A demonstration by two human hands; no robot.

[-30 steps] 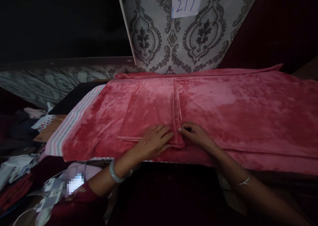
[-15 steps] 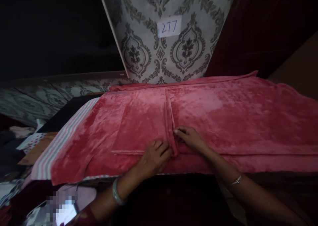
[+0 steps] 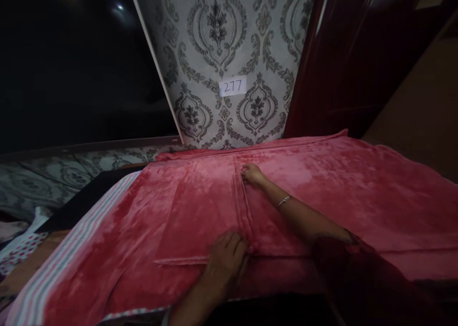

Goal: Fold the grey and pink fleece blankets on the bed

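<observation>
A folded pink plush cloth (image 3: 203, 211) lies flat on a larger pink plush blanket (image 3: 304, 206). Its layered right edge runs from front to back. My left hand (image 3: 227, 257) is at the near right corner, with fingers curled and closed over the edge; its fingertips are partly hidden. Further back along the same edge, my right hand (image 3: 252, 174) has its fingers bent together, pinching the fabric near the far corner. The folded piece's near edge shows a pale border to the left of my left hand.
Grey and pink stripes border the blanket's left end (image 3: 75, 245). Behind it are a patterned wall with a paper label (image 3: 233, 86) reading 277, a large dark screen (image 3: 78, 63) and a dark red cabinet (image 3: 343, 68). Dotted cloth (image 3: 23, 254) lies at far left.
My right hand has slid away from me along the folded edge, from its middle toward the far corner. My left hand stays at the near corner. The camera view has tilted up.
</observation>
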